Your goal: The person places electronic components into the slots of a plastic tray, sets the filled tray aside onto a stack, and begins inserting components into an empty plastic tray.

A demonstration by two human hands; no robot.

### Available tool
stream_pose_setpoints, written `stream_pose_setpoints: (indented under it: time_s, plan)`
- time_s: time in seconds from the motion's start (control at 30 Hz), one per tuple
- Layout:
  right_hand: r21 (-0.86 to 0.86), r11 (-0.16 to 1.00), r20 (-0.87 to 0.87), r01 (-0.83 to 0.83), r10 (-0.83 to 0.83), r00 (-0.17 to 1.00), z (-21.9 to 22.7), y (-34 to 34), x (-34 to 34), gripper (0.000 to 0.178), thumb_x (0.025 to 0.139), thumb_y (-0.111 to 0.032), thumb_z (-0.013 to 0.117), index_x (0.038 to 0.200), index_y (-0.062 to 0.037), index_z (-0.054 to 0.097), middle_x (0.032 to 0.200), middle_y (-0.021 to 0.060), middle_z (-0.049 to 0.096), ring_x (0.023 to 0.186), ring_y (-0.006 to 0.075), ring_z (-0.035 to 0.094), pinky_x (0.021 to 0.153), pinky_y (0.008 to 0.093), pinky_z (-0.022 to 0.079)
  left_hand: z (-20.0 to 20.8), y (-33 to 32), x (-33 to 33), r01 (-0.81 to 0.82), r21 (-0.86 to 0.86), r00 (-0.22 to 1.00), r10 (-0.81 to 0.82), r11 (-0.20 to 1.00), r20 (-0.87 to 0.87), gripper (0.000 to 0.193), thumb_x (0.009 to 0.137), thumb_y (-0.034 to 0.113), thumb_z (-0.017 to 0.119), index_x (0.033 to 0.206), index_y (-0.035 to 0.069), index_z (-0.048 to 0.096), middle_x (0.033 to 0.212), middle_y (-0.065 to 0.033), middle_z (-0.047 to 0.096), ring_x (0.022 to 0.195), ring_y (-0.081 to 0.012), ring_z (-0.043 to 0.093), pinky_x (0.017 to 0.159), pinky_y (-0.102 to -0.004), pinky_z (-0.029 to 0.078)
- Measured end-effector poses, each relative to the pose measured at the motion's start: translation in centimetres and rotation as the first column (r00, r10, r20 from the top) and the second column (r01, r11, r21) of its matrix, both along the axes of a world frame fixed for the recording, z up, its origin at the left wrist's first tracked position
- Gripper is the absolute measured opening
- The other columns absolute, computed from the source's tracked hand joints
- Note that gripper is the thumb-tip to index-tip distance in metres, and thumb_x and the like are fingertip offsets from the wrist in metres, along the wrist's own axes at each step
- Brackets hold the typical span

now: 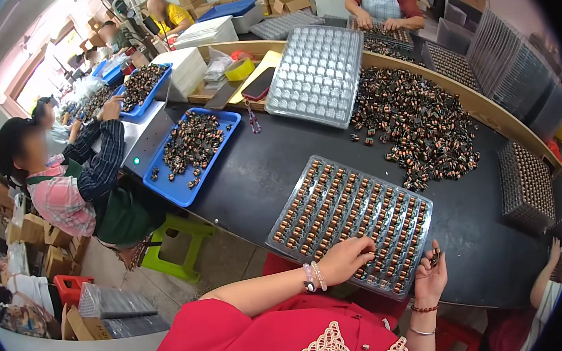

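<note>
- My left hand [347, 257] lay fingers-down on the near edge of the clear tray [350, 221] on the desk [254, 178], pressing copper-wound coils [338, 210] into pockets.
- My right hand [431, 276] pinched a few loose coils, palm up, beside the tray.
- I judged each coil light, rigid, small, best gripped across its body; the thin tray likely flexes.
- Fingertips hid the pockets beneath; the spare pile [418, 128] blurred together.

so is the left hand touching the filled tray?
Touching. The head view shows the left hand with fingers resting on the near rows of the filled tray.
</note>
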State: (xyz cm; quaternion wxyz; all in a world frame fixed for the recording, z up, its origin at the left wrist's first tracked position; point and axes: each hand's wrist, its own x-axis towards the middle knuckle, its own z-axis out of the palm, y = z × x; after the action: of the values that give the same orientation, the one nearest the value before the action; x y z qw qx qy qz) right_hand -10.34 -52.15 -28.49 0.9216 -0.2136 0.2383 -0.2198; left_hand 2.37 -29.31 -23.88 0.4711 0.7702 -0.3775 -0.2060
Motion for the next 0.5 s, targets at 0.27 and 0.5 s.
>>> stream_pose_setpoints:
  time_s: [0.27,0.5]
  plan:
    - [0.026,0.999,0.09,0.03,-0.033,0.995,-1.0,-1.5,-0.4,0.035,0.098,-0.025,0.041,0.122,0.0004,0.046,0.087,0.0047,0.05,0.062,0.0056,0.04,0.05,0.0162,0.039,-1.2,-0.4,-0.2,-0.031,-0.036,0.999,0.031,0.999,0.016,0.017,0.088,0.016,0.056,0.098,0.004,0.053,0.089,-0.0121,0.059,0.085,-0.0279,0.059,0.076,-0.0355,0.046]
    - [0.077,0.988,0.008,0.131,-0.132,0.991,-0.3,-1.3,0.2,0.031,0.096,-0.015,0.047,0.122,0.0017,0.046,0.099,0.011,0.054,0.075,0.0098,0.054,0.065,0.0186,0.051,-1.6,-0.5,-0.2,-0.039,-0.078,0.999,0.04,0.996,0.013,0.017,0.088,0.018,0.055,0.097,0.004,0.051,0.087,-0.0128,0.058,0.084,-0.0298,0.057,0.075,-0.0375,0.045]
